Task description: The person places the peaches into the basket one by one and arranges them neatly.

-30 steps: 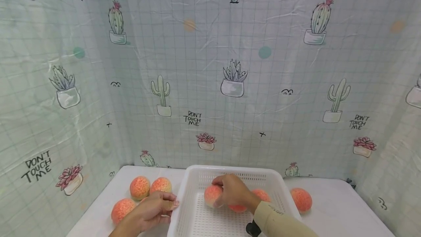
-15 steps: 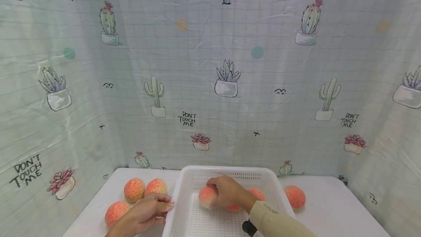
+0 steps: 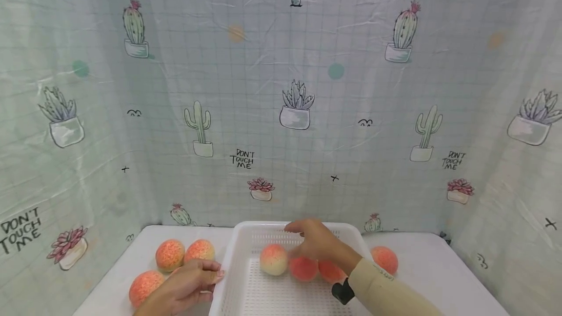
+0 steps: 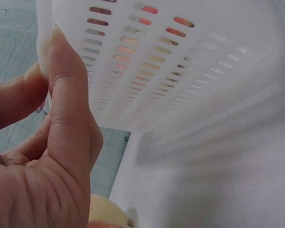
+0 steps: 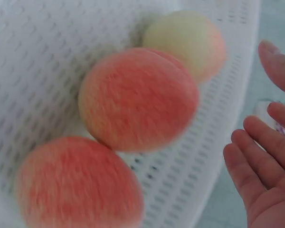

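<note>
A white plastic basket (image 3: pixel 272 301) with slotted walls stands on the table, three peaches inside. The left one is a pale-and-pink peach (image 3: pixel 274 259); a redder peach (image 3: pixel 304 269) and another red peach (image 3: pixel 331 272) lie beside it, partly behind the right hand and wrist. My right hand (image 3: pixel 322 245) hovers over them, fingers spread and holding nothing; in the right wrist view its fingers show straight, apart from the fruit. My left hand (image 3: pixel 193 282) pinches the basket's left rim (image 4: pixel 45 38) between thumb and finger.
Left of the basket lie several more peaches, among them a mottled peach (image 3: pixel 170 255), a paler peach (image 3: pixel 199 250) and a nearer peach (image 3: pixel 146 287). One peach (image 3: pixel 385 259) lies to the right. A cactus-print curtain (image 3: pixel 281 160) surrounds the white table (image 3: pixel 439 277).
My right hand has let go of the pale-and-pink peach on the basket's left and drawn up and to the right. The left hand keeps its hold on the rim. The head view has shifted slightly.
</note>
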A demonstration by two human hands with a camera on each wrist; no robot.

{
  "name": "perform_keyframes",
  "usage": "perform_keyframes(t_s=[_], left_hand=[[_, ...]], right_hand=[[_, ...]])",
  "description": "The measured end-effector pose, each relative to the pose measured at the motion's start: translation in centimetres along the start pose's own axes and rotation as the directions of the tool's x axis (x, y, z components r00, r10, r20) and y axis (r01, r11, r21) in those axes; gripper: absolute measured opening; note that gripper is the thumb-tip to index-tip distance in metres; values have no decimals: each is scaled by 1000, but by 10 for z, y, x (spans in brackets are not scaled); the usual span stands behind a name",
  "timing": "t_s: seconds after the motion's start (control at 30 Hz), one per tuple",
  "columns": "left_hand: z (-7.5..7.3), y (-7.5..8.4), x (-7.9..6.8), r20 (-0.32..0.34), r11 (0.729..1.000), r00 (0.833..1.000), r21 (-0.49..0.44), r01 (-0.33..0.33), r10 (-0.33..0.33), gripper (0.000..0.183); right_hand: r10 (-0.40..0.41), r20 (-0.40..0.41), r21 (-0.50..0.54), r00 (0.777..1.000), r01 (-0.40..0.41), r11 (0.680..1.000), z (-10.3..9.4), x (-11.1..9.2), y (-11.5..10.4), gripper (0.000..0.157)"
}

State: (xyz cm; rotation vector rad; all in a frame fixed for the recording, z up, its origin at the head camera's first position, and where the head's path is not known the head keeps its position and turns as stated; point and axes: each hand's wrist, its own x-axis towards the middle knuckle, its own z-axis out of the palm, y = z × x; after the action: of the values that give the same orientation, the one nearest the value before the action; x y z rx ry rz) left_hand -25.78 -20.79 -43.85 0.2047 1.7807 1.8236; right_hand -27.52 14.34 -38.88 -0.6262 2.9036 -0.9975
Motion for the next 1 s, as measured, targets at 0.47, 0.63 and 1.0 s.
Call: perform_keyframes(t_s=[0.47, 0.63, 1.0], left_hand=[[-2, 1, 6, 57, 999, 998, -33, 9, -7, 16], [-1, 2, 8, 66, 999, 998, -37, 8, -6, 13], [-2, 2, 3, -19, 999, 999, 10, 43, -43, 34]], right_hand=[[117, -121, 98, 986, -106, 990, -69, -47, 25, 61], [183, -182, 110, 966, -165, 980, -88, -64, 42, 59], [204, -236, 114, 950, -181, 977, -104, -94, 81, 58]])
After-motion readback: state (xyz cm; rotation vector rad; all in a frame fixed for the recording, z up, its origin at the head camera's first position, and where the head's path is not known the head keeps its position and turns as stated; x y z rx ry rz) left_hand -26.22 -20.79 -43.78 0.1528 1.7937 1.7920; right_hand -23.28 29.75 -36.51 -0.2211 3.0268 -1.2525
